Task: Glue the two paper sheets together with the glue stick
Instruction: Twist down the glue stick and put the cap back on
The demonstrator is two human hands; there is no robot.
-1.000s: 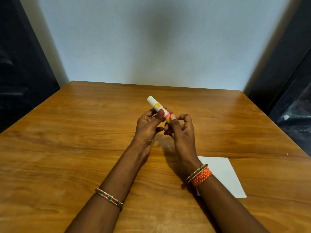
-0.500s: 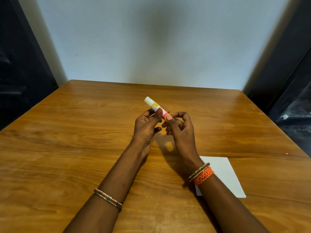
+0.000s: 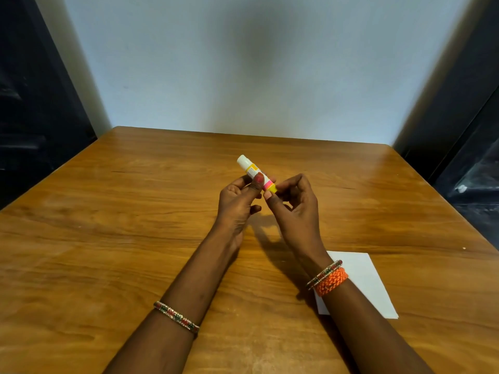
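A white glue stick (image 3: 249,168) with a yellow and pink lower end is held above the middle of the wooden table (image 3: 108,225), its white end pointing up and to the left. My left hand (image 3: 239,199) grips its body between thumb and fingers. My right hand (image 3: 293,206) pinches the yellow bottom end with thumb and forefinger. White paper (image 3: 361,282) lies flat on the table at the right, partly hidden under my right forearm. I cannot tell whether it is one sheet or two stacked.
A pale wall (image 3: 256,63) rises behind the table's far edge. Dark furniture stands on both sides, at the left (image 3: 32,103) and at the right (image 3: 464,130). Bangles and an orange band ring my wrists.
The right fingers have shifted around the stick's bottom end, and the yellow base now shows. Both hands and the stick stay in about the same place.
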